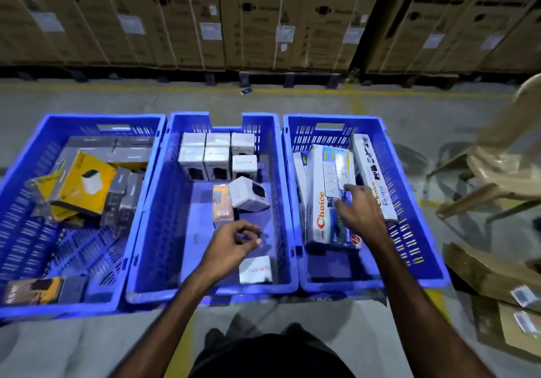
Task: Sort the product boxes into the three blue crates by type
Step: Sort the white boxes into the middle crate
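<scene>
Right hand [358, 212] flat on long box [329, 190], right crate [430, 266], fingers spread, gripping nothing; left hand [234, 241] loosely curled, empty, at 9 o'clock. Box likely light, stiff cardboard; best gripped across narrow sides.

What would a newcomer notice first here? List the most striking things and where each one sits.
Three blue crates stand side by side on the floor and fill the middle of the view. The right hand rests on a long white Choice box in the right crate, while the left hand, empty, hovers over the middle crate, whose far end holds neat rows of small white boxes. A yellow box lies tilted in the left crate.
</scene>
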A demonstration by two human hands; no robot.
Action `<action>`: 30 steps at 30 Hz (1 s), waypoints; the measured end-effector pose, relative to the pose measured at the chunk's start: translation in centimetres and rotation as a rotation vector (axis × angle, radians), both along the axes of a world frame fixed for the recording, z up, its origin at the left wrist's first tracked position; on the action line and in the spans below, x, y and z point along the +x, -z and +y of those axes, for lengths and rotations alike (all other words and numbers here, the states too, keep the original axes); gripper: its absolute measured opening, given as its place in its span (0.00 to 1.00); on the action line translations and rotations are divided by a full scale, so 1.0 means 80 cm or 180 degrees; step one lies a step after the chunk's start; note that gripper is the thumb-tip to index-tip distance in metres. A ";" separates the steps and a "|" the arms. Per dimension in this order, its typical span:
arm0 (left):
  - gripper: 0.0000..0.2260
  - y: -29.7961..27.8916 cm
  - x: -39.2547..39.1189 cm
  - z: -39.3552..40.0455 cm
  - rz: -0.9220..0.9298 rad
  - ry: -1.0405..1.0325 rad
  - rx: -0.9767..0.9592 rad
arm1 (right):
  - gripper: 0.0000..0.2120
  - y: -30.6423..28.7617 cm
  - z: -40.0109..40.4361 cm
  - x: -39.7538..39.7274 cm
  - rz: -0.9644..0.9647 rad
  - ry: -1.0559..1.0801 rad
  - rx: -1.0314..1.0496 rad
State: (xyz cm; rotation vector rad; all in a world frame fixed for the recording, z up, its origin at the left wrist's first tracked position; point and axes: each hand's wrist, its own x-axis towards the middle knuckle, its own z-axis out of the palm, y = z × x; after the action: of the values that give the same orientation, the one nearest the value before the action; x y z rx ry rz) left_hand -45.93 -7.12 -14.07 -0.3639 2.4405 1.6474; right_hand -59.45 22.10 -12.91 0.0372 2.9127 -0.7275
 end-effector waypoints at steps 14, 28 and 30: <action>0.40 0.012 -0.022 0.010 -0.0962 0.2392 -0.1933 | 0.15 -0.004 -0.091 0.071 0.0410 -0.1419 -0.0533; 0.35 0.021 -0.027 -0.039 -0.0554 0.1985 -0.2475 | 0.13 0.003 -0.092 0.065 0.0550 -0.1473 -0.0470; 0.35 0.006 -0.034 -0.075 -0.0510 0.1815 -0.2651 | 0.13 0.004 -0.095 0.064 0.0609 -0.1482 -0.0399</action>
State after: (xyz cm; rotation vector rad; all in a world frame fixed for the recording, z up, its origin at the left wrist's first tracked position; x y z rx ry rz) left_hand -48.67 -13.15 -14.57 0.1090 2.6308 0.3359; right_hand -54.35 14.46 -13.27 -0.7329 2.8630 -0.8584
